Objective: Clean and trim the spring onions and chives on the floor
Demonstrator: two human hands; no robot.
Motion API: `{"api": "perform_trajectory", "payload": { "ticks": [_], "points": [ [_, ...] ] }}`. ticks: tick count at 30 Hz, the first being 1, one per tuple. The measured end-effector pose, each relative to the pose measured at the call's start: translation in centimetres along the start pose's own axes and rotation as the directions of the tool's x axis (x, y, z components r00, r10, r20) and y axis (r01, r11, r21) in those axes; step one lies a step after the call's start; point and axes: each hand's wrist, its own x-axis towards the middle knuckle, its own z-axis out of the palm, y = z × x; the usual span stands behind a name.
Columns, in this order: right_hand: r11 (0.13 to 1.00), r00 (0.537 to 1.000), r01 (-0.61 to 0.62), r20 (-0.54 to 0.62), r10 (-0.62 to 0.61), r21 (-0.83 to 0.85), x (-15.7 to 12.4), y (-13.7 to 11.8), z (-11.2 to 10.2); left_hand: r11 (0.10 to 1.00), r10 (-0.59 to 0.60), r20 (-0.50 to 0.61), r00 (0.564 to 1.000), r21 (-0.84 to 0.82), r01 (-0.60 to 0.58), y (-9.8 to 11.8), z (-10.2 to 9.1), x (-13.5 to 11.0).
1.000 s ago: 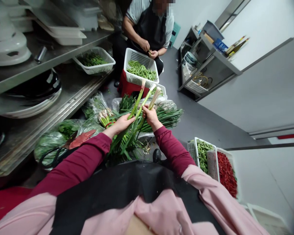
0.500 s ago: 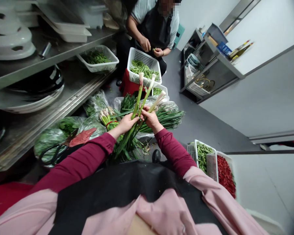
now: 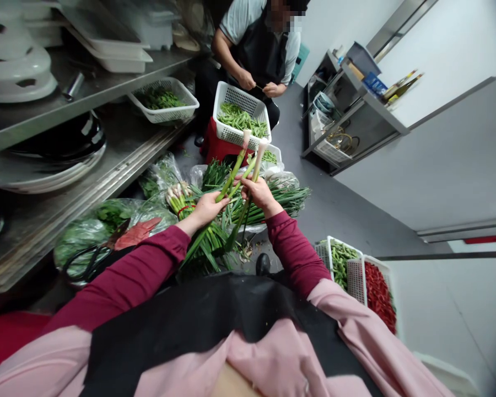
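Spring onion stalks [image 3: 242, 173], several long green ones with pale tips, held upright just in front of the white plastic basket of green beans [image 3: 231, 91], which sits on a red stool [image 3: 217, 146]. Left hand [image 3: 209, 209] clenched around the lower part of the stalks; right hand [image 3: 259, 194] gripping them higher up, the two hands almost meeting. Long leaves [image 3: 206, 248] hanging below both hands, toward the person's lap.

Best handling here: a firm hold at mid-stalk, pale ends upright and clear of the loose leaves, with stalks kept apart without bending or snapping them.

Compared with half a second earlier: pale tips drawn closer together, the far-leaning third tip gone from view, and the hanging leaves swung lower and more to the left.

Nearer than the basket and to its left, a bundle of spring onions [image 3: 181, 201] with a red band, then bagged leafy greens [image 3: 80, 240] under black-handled scissors [image 3: 86, 262]. Farther off, beyond the basket, a co-worker's hands [image 3: 260, 82] pinching something thin. Well to the right of the basket, a basket of beans [image 3: 341, 264] beside a basket of red chilies [image 3: 378, 295].
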Motion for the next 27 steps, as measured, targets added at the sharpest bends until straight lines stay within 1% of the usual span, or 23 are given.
{"api": "perform_trajectory", "payload": {
  "ticks": [3,6,9,11,13,15,17,18,20,22,23,24,25,26,27],
  "points": [
    [0.996,0.998,-0.019,0.061,0.025,-0.088,-0.2,-0.3,-0.5,0.999,0.000,0.009,1.000,0.045,-0.001,-0.4,-0.2,0.0],
    [0.994,0.995,-0.022,0.098,0.032,-0.103,-0.2,-0.5,-0.9,1.000,-0.009,0.029,1.000,0.005,0.009,-0.3,-0.4,-0.1],
    [0.999,0.990,-0.007,0.142,0.014,-0.049,-0.1,-0.3,-1.5,0.992,-0.057,0.075,0.996,-0.112,0.066,0.5,-0.7,-0.3],
    [1.000,0.984,0.004,0.176,-0.004,0.000,0.0,0.0,-1.9,0.964,-0.110,0.133,0.985,-0.225,0.138,1.3,-0.8,-0.5],
    [0.999,0.984,0.013,0.176,-0.019,0.037,0.0,0.4,-2.0,0.926,-0.156,0.188,0.970,-0.313,0.210,2.0,-1.0,-0.6],
    [0.999,0.993,0.020,0.119,-0.024,0.037,0.1,0.8,-1.8,0.897,-0.186,0.231,0.955,-0.357,0.261,2.4,-1.1,-0.8],
    [0.999,0.999,0.027,-0.035,-0.027,0.019,0.3,1.3,-1.1,0.870,-0.217,0.267,0.939,-0.382,0.310,2.6,-1.1,-0.8],
    [1.000,0.991,0.025,-0.134,-0.023,0.016,0.5,1.5,-0.8,0.853,-0.236,0.285,0.929,-0.397,0.338,2.6,-1.1,-0.9],
    [1.000,0.950,0.004,-0.311,0.005,0.027,1.1,1.9,-0.4,0.819,-0.272,0.309,0.911,-0.422,0.388,2.6,-1.2,-0.9],
    [0.999,0.886,-0.026,-0.462,0.044,0.045,2.2,2.1,-0.8,0.810,-0.293,0.301,0.907,-0.426,0.403,2.6,-1.3,-1.1],
    [0.997,0.836,-0.048,-0.545,0.069,0.054,2.9,2.2,-1.3,0.817,-0.298,0.293,0.909,-0.414,0.401,2.6,-1.3,-1.2],
    [0.995,0.770,-0.074,-0.630,0.101,0.068,3.6,2.1,-2.1,0.830,-0.300,0.281,0.911,-0.394,0.395,2.6,-1.4,-1.4],
    [0.990,0.692,-0.108,-0.708,0.140,0.090,4.4,2.1,-3.0,0.844,-0.302,0.271,0.914,-0.369,0.389,2.6,-1.5,-1.6],
    [0.983,0.617,-0.148,-0.766,0.181,0.113,5.3,2.0,-4.1,0.857,-0.306,0.265,0.914,-0.341,0.386,2.7,-1.6,-1.7],
    [0.973,0.556,-0.195,-0.804,0.211,0.120,6.1,1.8,-5.1,0.867,-0.310,0.265,0.913,-0.315,0.386,2.7,-1.6,-1.9]
  ]
}}
